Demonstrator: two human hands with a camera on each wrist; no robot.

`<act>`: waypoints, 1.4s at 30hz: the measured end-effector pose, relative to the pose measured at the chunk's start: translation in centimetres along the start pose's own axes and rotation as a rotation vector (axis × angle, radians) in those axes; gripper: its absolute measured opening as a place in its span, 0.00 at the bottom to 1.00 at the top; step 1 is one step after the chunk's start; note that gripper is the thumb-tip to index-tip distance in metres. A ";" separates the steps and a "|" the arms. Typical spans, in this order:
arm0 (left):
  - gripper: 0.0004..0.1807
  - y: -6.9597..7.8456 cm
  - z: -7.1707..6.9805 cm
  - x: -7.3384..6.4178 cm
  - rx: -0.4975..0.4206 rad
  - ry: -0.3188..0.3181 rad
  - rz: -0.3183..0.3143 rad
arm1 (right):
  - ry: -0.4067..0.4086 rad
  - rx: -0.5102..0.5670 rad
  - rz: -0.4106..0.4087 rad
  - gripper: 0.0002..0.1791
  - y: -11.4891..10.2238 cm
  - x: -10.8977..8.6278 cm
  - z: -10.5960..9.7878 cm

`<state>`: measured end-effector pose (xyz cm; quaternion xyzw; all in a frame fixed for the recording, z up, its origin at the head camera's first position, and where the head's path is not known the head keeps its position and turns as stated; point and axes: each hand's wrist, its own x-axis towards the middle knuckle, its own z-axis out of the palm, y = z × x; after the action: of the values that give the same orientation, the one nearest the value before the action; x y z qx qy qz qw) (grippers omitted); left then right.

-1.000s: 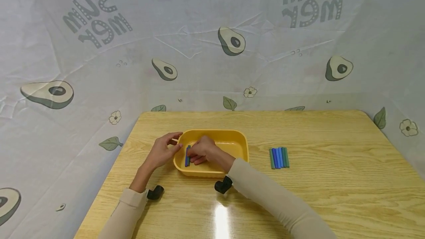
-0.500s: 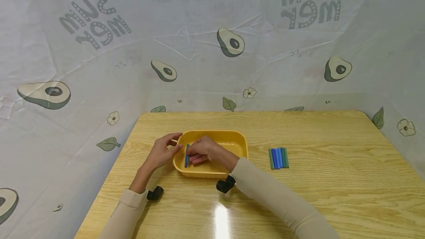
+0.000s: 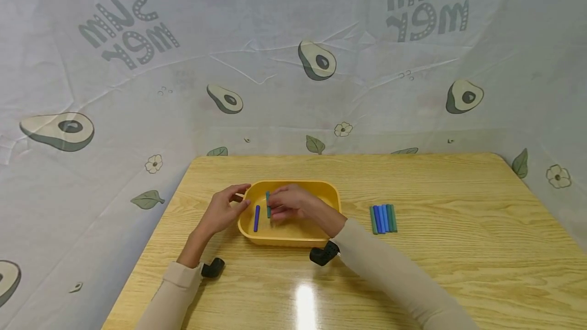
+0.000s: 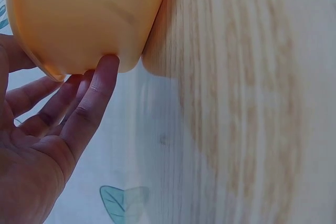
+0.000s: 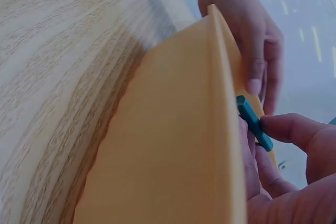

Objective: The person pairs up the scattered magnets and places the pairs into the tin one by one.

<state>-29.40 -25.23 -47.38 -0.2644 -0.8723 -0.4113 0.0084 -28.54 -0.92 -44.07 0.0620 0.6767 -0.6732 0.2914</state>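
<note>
My left hand point(image 3: 227, 207) holds the left end of a yellow plastic tray point(image 3: 298, 242). In the left wrist view its fingertips point(image 4: 108, 62) press the tray's outer wall, with the thumb over the rim. Inside the tray, my right hand point(image 3: 295, 201) pinches a short teal crayon-like stick point(image 5: 254, 123) between thumb and fingers. The teal stick looks faceted in the right wrist view and stands tilted there, just behind the tray's rim. To its left a dark blue stick point(image 3: 257, 218) lies alone on the tray floor.
Right of the tray, a row of several blue and green sticks point(image 3: 383, 219) lies side by side on the wooden table point(image 3: 458, 248). A pale cloth with avocado prints point(image 3: 317, 60) hangs behind the table. Black wrist cameras point(image 3: 324, 253) sit on both sleeves.
My right hand has moved slightly right and away from me, lifting the teal stick from beside the dark blue one. The left hand keeps its place on the tray.
</note>
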 end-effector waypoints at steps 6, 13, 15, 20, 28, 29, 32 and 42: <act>0.26 -0.1 0.0 0.0 0.005 0.003 0.009 | -0.020 0.041 -0.024 0.15 -0.1 -1.1 -1.0; 0.26 0.0 0.2 0.1 -0.014 0.020 -0.022 | -0.017 0.057 -0.059 0.15 -0.4 -2.7 -2.1; 0.26 0.0 0.1 0.1 -0.014 0.023 -0.027 | -0.008 0.057 -0.066 0.15 -0.5 -3.3 -2.5; 0.26 -0.3 0.1 0.1 -0.015 0.019 -0.038 | -0.001 0.049 -0.070 0.16 -0.5 -4.7 -3.7; 0.26 -0.4 0.1 0.0 -0.012 0.018 0.008 | -0.008 0.071 -0.100 0.22 0.1 -6.6 -6.2; 0.26 -0.4 0.1 0.0 -0.013 0.017 0.007 | -0.010 0.078 -0.104 0.23 0.2 -6.8 -6.5; 0.26 -0.4 0.0 -0.1 -0.008 0.013 0.006 | -0.020 0.091 -0.117 0.24 0.5 -7.5 -7.4; 0.26 -0.1 0.0 -0.3 0.014 0.006 -0.004 | -0.048 0.082 -0.151 0.26 1.7 -10.6 -11.2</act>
<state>-29.20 -25.45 -47.50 -0.2616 -0.8756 -0.4059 0.0120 -22.54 13.04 -41.32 0.0067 0.6442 -0.7217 0.2531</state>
